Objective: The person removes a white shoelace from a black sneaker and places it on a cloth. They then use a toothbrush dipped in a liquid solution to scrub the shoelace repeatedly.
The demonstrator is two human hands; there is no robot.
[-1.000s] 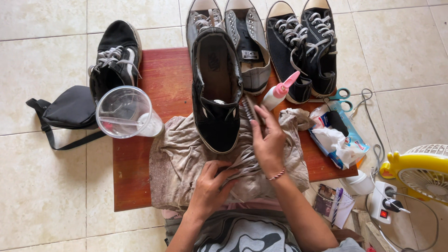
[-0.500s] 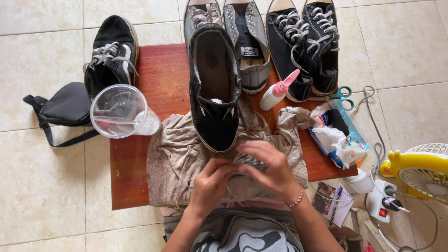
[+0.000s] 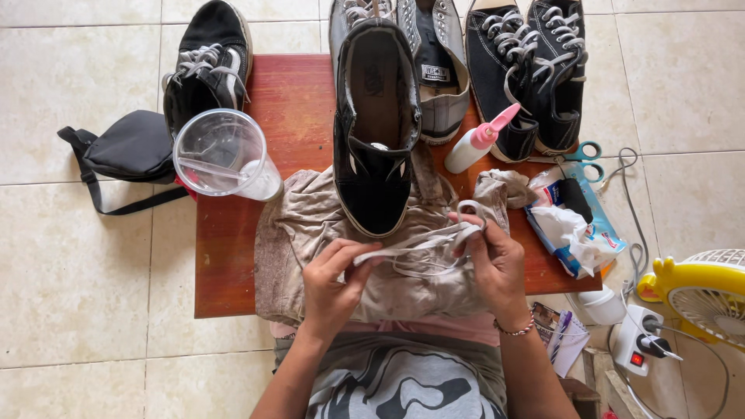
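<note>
Red-brown wooden table [image 3: 233,264], centre of the frame, on a floor of pale tiles; it bears all that follows unless noted. Beige cloth [image 3: 310,225], crumpled, spread over the table's lower middle and hanging toward the person's lap. Black lace-less shoe [image 3: 375,124], upper centre, long axis running top to bottom of the frame, toe resting on the cloth and pointing down toward the hands. Grey shoe [image 3: 438,70] just to its right; a pair of black laced shoes [image 3: 528,70] at upper right; one more black laced shoe [image 3: 206,66] at upper left, overhanging the table edge. Black pouch [image 3: 132,147] with strap on the floor at left. Clear plastic cup [image 3: 221,155] on its side at the table's left edge. Yellow fan [image 3: 706,299] at the right edge, on the floor. Wipes packet [image 3: 578,225], white tissue spilling out, at the table's right end. White bottle with pink nozzle [image 3: 477,140], tilted, between the grey shoe and the laced pair. Left hand [image 3: 334,287], lower centre, thumb and forefinger pinching one stretch of the white shoelace [image 3: 411,248]. Right hand [image 3: 497,260], fingers closed on the lace's other part, a loop standing above them. The lace runs roughly left to right between the two hands, slack strands sagging below; it lies just beneath the black shoe's toe, crosswise to the shoe's length, both hands about equally near that toe. Blue-handled scissors [image 3: 582,155] at right, beside the packet.
</note>
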